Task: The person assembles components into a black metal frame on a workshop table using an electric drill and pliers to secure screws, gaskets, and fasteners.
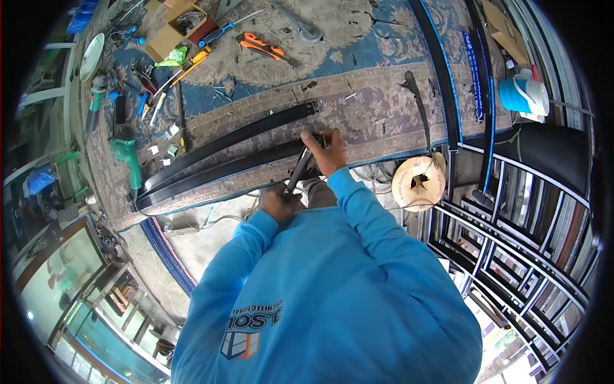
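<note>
Near the carpeted table's front edge, my left hand [280, 203] is closed around the lower part of a dark bar-like tool [298, 171]. My right hand [327, 152] is at the tool's upper end, thumb and fingers pinched at the end of a black profile [224, 168]. What exactly lies between those fingertips is too small to make out. The black profile runs left along the table edge. A second black profile [249, 131] lies just behind it, and the two come close together at their left ends.
A green heat-gun-like tool [126, 157] lies at the left. Orange-handled cutters [261, 47], screwdrivers [192, 63] and an open cardboard box [176, 32] are farther back. Long black profiles [444, 77], a bucket [524, 96] and a cardboard reel [419, 184] are on the right.
</note>
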Motion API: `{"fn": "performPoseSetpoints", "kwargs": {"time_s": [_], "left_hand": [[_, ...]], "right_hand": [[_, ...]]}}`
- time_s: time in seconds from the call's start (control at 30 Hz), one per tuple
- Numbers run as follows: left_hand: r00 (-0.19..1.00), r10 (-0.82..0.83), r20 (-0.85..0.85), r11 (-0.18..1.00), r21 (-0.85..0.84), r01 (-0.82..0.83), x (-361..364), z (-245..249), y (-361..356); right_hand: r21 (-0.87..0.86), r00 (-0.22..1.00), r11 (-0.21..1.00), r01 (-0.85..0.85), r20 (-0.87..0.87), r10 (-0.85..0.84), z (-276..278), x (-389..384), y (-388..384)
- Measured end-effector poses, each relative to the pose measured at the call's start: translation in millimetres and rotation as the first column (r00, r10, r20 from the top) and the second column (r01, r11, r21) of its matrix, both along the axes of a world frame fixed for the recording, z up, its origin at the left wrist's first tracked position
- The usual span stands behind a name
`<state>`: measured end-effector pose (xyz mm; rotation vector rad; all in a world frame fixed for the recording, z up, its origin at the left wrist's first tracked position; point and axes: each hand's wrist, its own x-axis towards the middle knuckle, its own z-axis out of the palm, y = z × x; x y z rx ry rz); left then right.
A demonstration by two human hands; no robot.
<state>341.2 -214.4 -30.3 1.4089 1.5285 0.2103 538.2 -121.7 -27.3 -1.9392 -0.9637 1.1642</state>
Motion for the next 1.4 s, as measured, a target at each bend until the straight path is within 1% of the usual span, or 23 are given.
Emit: {"fn": "performPoseSetpoints", "kwargs": {"time_s": [0.03,0.07,0.17,0.27,0.3,0.37,0.47,0.57,0.67,0.77,0.87,0.9,0.93,0.97,1.0,1.03,1.07,1.1,1.23,1.27,1.3,1.33,1.4], "left_hand": [[0.997,-0.070,-0.033,0.994,0.077,0.073,-4.7,6.2,7.1],[0.956,-0.199,-0.214,0.980,-0.037,0.196,-14.1,13.3,17.0],[0.974,0.112,0.198,0.852,-0.523,0.008,-15.3,140.1,75.3],[0.999,-0.046,0.025,0.992,-0.119,0.048,-26.7,97.1,50.4],[0.981,-0.191,-0.039,0.970,0.147,0.195,-37.6,36.3,19.1],[0.994,-0.093,0.066,0.988,-0.122,0.100,-20.6,35.4,14.6],[0.991,0.053,0.122,0.973,-0.228,-0.024,3.3,31.9,11.1],[0.997,0.059,0.059,0.996,-0.067,-0.055,0.3,-8.3,-2.0],[0.968,-0.181,-0.176,0.982,0.011,0.186,-17.4,22.5,26.1],[0.960,-0.247,-0.134,0.967,-0.103,0.235,-36.8,68.2,51.8],[0.989,-0.071,0.126,0.934,-0.339,0.111,-84.6,68.9,20.0],[0.923,-0.372,-0.094,0.862,-0.403,0.306,-81.4,123.5,34.9],[0.794,-0.575,-0.195,0.813,-0.025,0.582,-112.0,134.8,27.2],[0.660,-0.667,-0.346,0.718,-0.536,0.445,-134.9,152.2,36.0],[0.623,-0.680,-0.387,0.728,-0.461,0.508,-162.4,174.7,41.5],[0.729,-0.617,-0.297,0.728,-0.567,0.385,-163.9,220.7,65.9],[0.595,-0.730,-0.336,0.670,-0.524,0.526,-175.8,241.5,71.6],[0.519,-0.761,-0.389,0.644,-0.552,0.530,-180.8,261.1,74.6],[0.821,-0.402,-0.406,0.898,-0.351,0.266,-165.4,313.9,96.8],[0.869,-0.339,-0.360,0.928,-0.280,0.246,-171.3,304.1,99.9],[0.849,-0.366,-0.381,0.930,-0.135,0.341,-168.0,290.4,105.3],[0.887,-0.296,-0.356,0.952,-0.030,0.305,-163.6,264.7,111.3],[0.898,-0.243,-0.367,0.889,0.286,0.357,-164.7,177.2,131.6]], "right_hand": [[0.002,1.000,1.000,0.007,-0.003,-0.007,-3.7,1.0,-0.4],[0.013,1.000,1.000,0.011,-0.005,-0.011,-8.9,3.1,3.9],[0.023,0.999,1.000,0.016,-0.030,-0.015,-4.9,0.9,3.0],[-0.047,0.998,0.999,0.028,-0.047,-0.030,-5.1,2.6,3.7],[-0.080,0.998,0.996,0.036,-0.052,-0.040,-8.2,3.4,6.0],[-0.056,0.999,0.998,0.028,-0.037,-0.031,-7.4,2.3,3.0],[-0.029,0.998,0.999,0.043,-0.046,-0.044,-1.1,0.0,-0.3],[-0.009,0.999,0.999,0.035,-0.031,-0.035,-8.1,-0.1,-2.5],[0.000,0.998,0.999,0.046,-0.054,-0.046,-10.2,0.8,-2.6],[-0.059,0.972,0.998,0.039,-0.229,-0.051,-17.2,7.4,-1.5],[-0.125,0.810,0.991,0.046,-0.576,-0.110,-18.7,22.4,-10.8],[-0.077,0.839,0.997,0.021,-0.541,-0.059,-19.5,23.5,-12.2],[-0.029,0.865,1.000,-0.008,-0.502,-0.007,-20.7,23.1,-13.3],[0.019,0.886,0.999,-0.040,-0.461,0.044,-22.5,22.4,-14.9],[0.094,0.909,0.995,-0.034,-0.411,0.070,-36.2,20.1,-19.3],[0.061,0.910,0.998,-0.010,-0.413,0.034,-36.4,19.4,-18.3],[0.025,0.910,1.000,0.016,-0.414,-0.004,-33.0,18.6,-16.2],[-0.014,0.910,0.999,0.036,-0.412,-0.039,-30.9,16.8,-15.5],[0.124,0.979,0.981,0.152,-0.153,-0.133,-61.3,-1.3,-14.6],[0.173,0.989,0.974,0.145,-0.067,-0.136,-64.2,-2.2,-15.5],[0.227,0.990,0.965,0.129,0.019,-0.137,-64.9,-2.7,-13.8],[0.208,0.988,0.966,0.155,-0.009,-0.157,-61.1,-4.3,-12.5],[0.160,0.992,0.981,0.108,0.047,-0.117,-50.9,-3.5,-10.4]]}}
